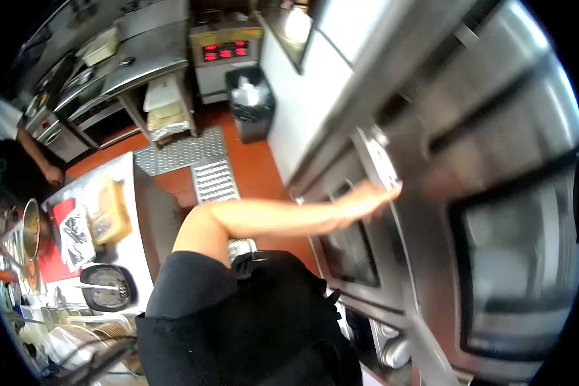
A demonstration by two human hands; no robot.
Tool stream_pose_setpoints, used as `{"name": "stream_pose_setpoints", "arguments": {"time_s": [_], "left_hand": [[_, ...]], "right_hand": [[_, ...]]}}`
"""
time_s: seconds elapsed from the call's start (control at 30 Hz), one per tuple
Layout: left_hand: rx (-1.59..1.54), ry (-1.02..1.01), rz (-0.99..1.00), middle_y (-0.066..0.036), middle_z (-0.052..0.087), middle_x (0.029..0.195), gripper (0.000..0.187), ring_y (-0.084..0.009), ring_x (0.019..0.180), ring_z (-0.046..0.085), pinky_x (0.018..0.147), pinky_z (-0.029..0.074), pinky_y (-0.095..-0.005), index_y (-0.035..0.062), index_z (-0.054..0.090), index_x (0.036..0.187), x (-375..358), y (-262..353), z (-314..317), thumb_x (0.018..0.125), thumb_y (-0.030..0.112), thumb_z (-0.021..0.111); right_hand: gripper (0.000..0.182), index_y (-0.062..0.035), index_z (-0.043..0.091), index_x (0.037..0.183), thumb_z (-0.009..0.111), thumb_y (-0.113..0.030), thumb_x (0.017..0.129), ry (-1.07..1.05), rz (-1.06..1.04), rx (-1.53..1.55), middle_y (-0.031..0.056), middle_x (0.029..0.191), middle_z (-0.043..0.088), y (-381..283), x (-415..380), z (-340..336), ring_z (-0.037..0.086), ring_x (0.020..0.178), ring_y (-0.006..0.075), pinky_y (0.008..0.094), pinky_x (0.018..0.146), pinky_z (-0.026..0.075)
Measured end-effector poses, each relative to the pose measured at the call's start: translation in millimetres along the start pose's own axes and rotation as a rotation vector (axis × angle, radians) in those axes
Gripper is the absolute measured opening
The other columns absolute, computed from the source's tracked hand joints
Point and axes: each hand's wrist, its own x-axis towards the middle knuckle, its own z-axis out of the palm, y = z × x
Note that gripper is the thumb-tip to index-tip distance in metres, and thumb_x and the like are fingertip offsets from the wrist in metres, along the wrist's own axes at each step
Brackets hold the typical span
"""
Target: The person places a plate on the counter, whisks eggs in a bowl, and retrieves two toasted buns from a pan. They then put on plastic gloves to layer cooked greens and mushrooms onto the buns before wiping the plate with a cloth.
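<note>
My left hand [370, 197] reaches out on a bare arm from a black sleeve. Its fingers lie stretched and flat against the lower end of a metal handle strip [377, 158] on the front of a steel oven [495, 128]. It holds nothing. A dark oven window [349, 249] sits just below the hand. My right hand is out of view. My black shirt fills the bottom middle of the view.
A white counter [125, 254] on the left carries a red board, a packed tray [107, 209], a metal bowl [31, 226] and a black scale. Another person's arm [40, 157] shows at far left. Perforated floor mats [202, 164], a black bin [251, 103] and steel cooking units lie beyond.
</note>
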Motion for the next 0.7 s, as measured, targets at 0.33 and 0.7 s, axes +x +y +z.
{"name": "stream_pose_setpoints", "arguments": {"time_s": [0.33,0.7], "left_hand": [[-1.085,0.344,0.390,-0.019,0.056,0.119,0.048,-0.0261,0.111,0.056,0.095,0.048,-0.0379,-0.0066,0.043,0.127,-210,-12,-266,0.087,0.013,0.061],[-0.926,1.804,0.543,-0.020,0.055,0.116,0.048,-0.0268,0.102,0.060,0.081,0.056,-0.0354,-0.0032,0.037,0.130,-323,-13,-479,0.089,0.012,0.057]], "right_hand": [[0.044,-0.0041,0.053,0.094,0.041,-0.047,0.093,-0.470,-0.852,0.778,0.0130,0.093,0.052,-278,50,369,0.050,0.086,0.0306,0.0482,0.081,0.041],[0.030,0.0037,0.060,0.103,0.046,-0.022,0.097,-0.914,-0.023,1.284,0.0091,0.098,0.062,-556,79,792,0.056,0.095,0.0163,0.0291,0.088,0.043]]}}
